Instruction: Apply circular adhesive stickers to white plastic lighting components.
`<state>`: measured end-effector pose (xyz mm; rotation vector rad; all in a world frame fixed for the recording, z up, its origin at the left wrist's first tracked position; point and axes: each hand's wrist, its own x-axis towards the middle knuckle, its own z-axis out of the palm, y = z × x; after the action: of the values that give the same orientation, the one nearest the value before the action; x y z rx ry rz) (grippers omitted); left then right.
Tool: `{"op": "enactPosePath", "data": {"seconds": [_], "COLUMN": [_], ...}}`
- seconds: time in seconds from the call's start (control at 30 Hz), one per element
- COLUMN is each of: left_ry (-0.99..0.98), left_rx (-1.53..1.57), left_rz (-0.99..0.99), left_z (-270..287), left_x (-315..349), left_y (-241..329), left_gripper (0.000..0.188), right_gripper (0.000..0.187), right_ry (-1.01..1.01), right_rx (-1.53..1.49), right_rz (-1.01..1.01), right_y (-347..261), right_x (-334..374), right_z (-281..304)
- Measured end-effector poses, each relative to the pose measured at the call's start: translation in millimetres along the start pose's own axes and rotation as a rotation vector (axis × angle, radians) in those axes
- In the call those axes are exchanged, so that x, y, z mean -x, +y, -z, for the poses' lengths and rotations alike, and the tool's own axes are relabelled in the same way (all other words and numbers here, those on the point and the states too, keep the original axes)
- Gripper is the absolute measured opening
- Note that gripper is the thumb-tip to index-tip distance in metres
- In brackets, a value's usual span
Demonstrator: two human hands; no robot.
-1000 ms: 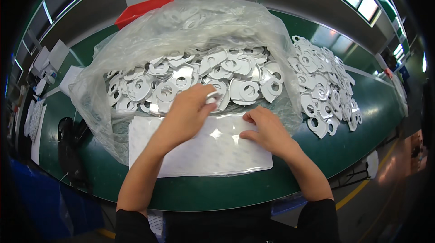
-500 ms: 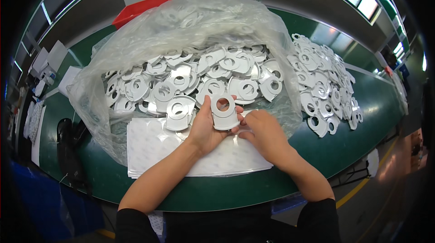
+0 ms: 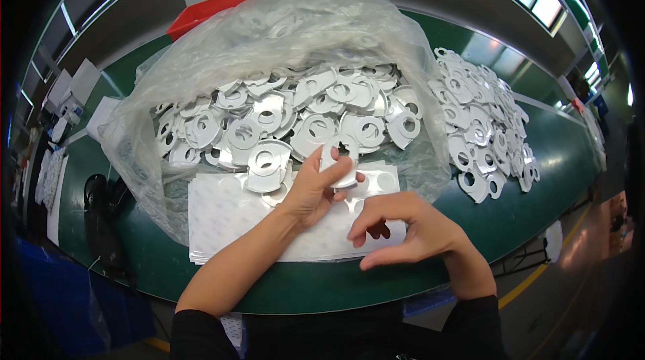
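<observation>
Green table point(image 3: 537, 178) carried a big clear plastic bag point(image 3: 222, 51) full of white ring-shaped flat parts point(image 3: 269, 115), w/ a 2nd loose pile point(image 3: 480, 115) to its right. White adhesive sheet point(image 3: 228, 209) lay in front of bag. Left hand point(image 3: 310, 189) gripped one white part point(image 3: 339, 162) btwn thumb & fingers, above the sheet. Right hand point(image 3: 410, 232) hovered just beside, fingers curled, pinching nothing visible.

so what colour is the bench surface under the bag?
Dark green work surface, clearest in the head view.

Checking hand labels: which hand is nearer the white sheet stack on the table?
Right. The right hand hovers directly over the sheet stack; the left hand is raised above its far edge, holding a metal plate.
</observation>
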<state>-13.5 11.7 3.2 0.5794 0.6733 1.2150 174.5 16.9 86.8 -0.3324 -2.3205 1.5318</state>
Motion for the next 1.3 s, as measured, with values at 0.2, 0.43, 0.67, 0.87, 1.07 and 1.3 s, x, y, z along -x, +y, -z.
{"op": "enactPosePath", "data": {"seconds": [0.2, 0.43, 0.67, 0.87, 1.07, 1.3], "left_ry": [-0.240, -0.138, -0.115, -0.118, -0.128, -0.139], "left_rx": [0.211, -0.042, -0.061, -0.079, -0.074, -0.058], "left_rz": [0.064, 0.052, 0.051, 0.037, 0.038, 0.047], "left_z": [6.6, -5.4, -7.8, -6.6, -5.6, -3.7], "left_x": [-1.0, 0.0, -0.2, -1.1, -1.8, -2.7], "left_y": [-2.2, -7.9, -7.4, -8.5, -9.6, -10.8], "left_gripper": [0.057, 0.073, 0.075, 0.075, 0.075, 0.077], "right_gripper": [0.030, 0.022, 0.021, 0.019, 0.017, 0.016], "right_ry": [0.680, 0.795, 0.801, 0.802, 0.831, 0.821], "right_rx": [-0.344, -0.346, -0.304, -0.321, -0.274, -0.283], "right_rz": [-0.092, -0.160, -0.155, -0.153, -0.107, -0.128], "right_y": [42.3, 54.7, 61.2, 61.0, 64.9, 64.1], "right_x": [-10.8, -19.1, -19.4, -19.1, -20.4, -20.5], "right_z": [-2.4, -7.3, -8.8, -8.3, -9.3, -9.4]}}
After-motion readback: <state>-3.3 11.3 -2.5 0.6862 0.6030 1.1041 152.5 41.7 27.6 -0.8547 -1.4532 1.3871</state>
